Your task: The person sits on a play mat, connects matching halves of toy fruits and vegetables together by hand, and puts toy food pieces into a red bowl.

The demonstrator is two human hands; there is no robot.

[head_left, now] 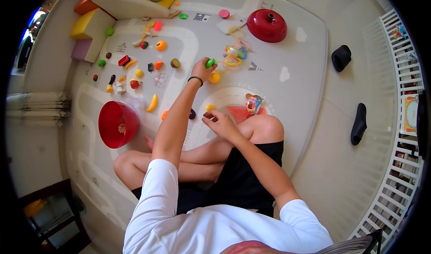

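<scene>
Pinching a green toy (pixel 210 63) at upper centre is the left hand (pixel 203 70); the right hand (pixel 222 125) is hanging half-curled mid-frame, its hold unclear.

the left hand (pixel 203 71) grips a green toy (pixel 210 63) just above an orange toy (pixel 214 77). the right hand (pixel 221 124), fingers bent, is near a yellow toy (pixel 210 107). a red bowl (pixel 107 124) and a toy banana (pixel 152 103) rest on the mat (pixel 298 101).
</scene>
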